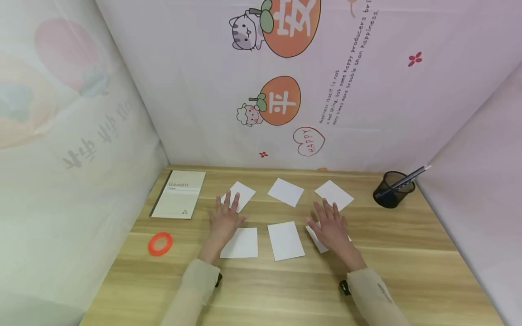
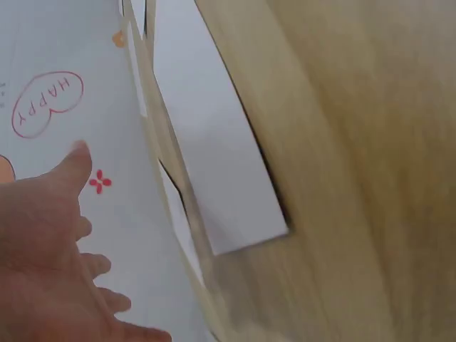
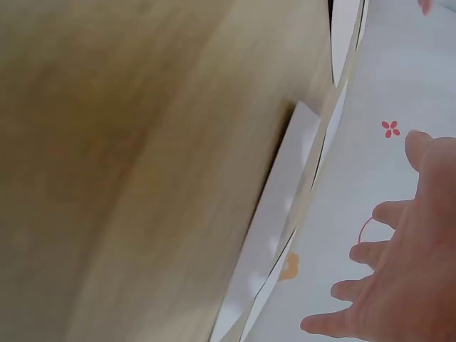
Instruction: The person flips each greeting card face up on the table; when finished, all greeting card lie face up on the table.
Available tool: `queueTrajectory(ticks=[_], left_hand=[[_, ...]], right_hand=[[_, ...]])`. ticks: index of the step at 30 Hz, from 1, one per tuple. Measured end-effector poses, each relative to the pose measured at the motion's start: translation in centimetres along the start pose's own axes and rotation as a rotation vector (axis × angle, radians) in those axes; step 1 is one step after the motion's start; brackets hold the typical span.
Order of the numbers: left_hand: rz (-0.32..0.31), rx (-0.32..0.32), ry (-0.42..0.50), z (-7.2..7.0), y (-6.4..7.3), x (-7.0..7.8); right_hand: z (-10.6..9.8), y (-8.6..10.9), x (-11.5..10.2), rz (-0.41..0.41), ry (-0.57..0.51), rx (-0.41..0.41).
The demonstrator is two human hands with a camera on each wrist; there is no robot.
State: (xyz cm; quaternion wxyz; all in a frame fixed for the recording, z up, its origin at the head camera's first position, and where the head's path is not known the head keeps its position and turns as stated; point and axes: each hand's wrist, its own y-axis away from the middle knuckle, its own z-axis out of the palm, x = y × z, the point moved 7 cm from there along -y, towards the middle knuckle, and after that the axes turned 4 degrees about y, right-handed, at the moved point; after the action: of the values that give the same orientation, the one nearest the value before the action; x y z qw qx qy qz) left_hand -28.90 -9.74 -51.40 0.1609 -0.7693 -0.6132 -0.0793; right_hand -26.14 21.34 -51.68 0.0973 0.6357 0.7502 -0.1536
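Blank white cards lie in two rows on the wooden table. My left hand (image 1: pixel 225 222) is spread over the left end, its fingers overlapping the back-left card (image 1: pixel 244 194) and its wrist beside the front-left card (image 1: pixel 241 244). The right hand (image 1: pixel 331 226) spreads its fingers above the front-right card (image 1: pixel 318 240), hiding much of it, with fingertips near the back-right card (image 1: pixel 335 194). Between the hands lie a back-middle card (image 1: pixel 286 192) and a front-middle card (image 1: pixel 286 241). In the wrist views, the left hand (image 2: pixel 50 263) and right hand (image 3: pixel 413 256) hold nothing.
A notebook (image 1: pixel 178 194) lies at the back left, with an orange-red ring (image 1: pixel 160 244) in front of it. At the back right stands a black mesh pen holder (image 1: pixel 389 192) with pencils (image 1: pixel 408 179). Printed white cloth walls (image 1: pixel 195 90) enclose the table's back and sides.
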Motion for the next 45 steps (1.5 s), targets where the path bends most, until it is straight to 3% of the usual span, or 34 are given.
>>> queueTrajectory(ticks=[4, 8, 11, 18, 24, 32, 42, 45], left_hand=[[-0.043, -0.014, 0.083, 0.0, -1.4, -2.0], [-0.076, -0.078, 0.167, 0.5, -2.1, -3.5], [-0.05, -0.114, 0.172, 0.8, -2.6, -4.1], [-0.003, -0.121, 0.183, 0.4, -4.1, -5.3], [0.032, -0.153, 0.159, 0.4, -5.2, -5.9], [0.067, -0.21, 0.133, 1.0, -5.4, -5.3], [0.079, -0.218, 0.066, 1.0, -5.3, -5.0], [0.078, -0.231, 0.067, 1.1, -5.4, -5.2]], right_hand=[[-0.3, -1.2, -1.0, -0.037, -0.018, 0.016], [-0.2, -2.5, -2.6, -0.091, -0.035, 0.027], [0.3, -3.7, -4.2, -0.143, -0.036, 0.02], [2.0, -7.4, -8.4, -0.257, 0.015, -0.064], [3.5, -9.8, -12.0, -0.373, 0.013, -0.072], [5.8, -11.7, -13.9, -0.342, -0.065, -0.137], [7.1, -13.2, -15.0, -0.354, 0.111, -0.13], [7.2, -13.4, -15.0, -0.346, 0.112, -0.137]])
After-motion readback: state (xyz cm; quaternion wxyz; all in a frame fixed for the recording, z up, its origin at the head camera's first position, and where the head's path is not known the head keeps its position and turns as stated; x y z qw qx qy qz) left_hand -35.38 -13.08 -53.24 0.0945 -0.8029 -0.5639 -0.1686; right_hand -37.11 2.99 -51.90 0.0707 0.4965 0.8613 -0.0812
